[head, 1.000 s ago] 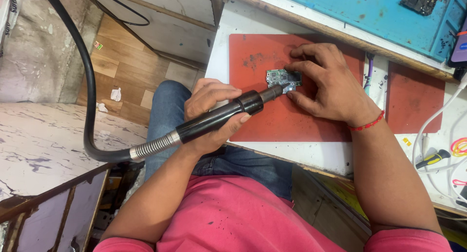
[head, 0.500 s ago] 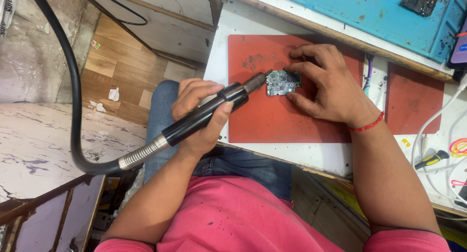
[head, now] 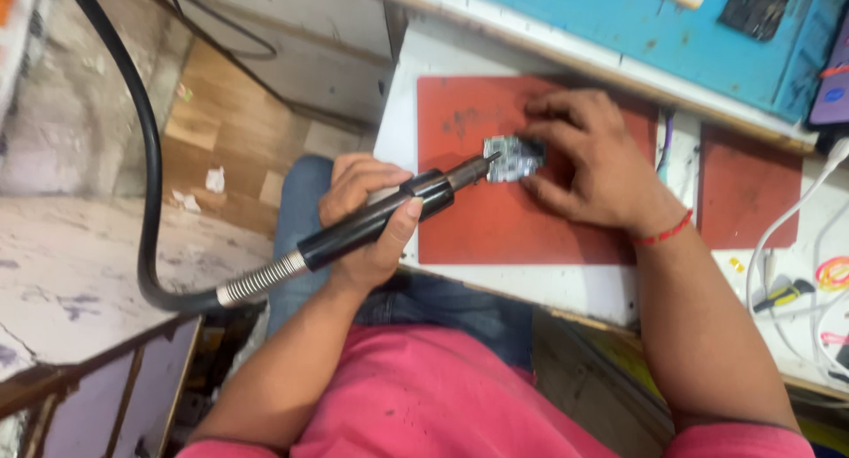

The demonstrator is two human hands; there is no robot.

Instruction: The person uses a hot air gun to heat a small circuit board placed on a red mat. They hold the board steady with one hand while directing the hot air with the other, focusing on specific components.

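Left hand (head: 367, 219) grips handpiece (head: 389, 215), tip up-right at board (head: 508, 157); right hand (head: 588, 162) pins board.

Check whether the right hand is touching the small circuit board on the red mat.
Touching. In the head view, the right hand has fingertips pressed on the far edge of the small circuit board, pinning it flat on the red mat.

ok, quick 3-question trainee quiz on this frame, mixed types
1. True or false: the left hand holds the black tool.
2. What does the right hand press down? A) circuit board B) phone C) screwdriver
3. The board lies on a ___ mat.

Key: 1 true; 2 A; 3 red.
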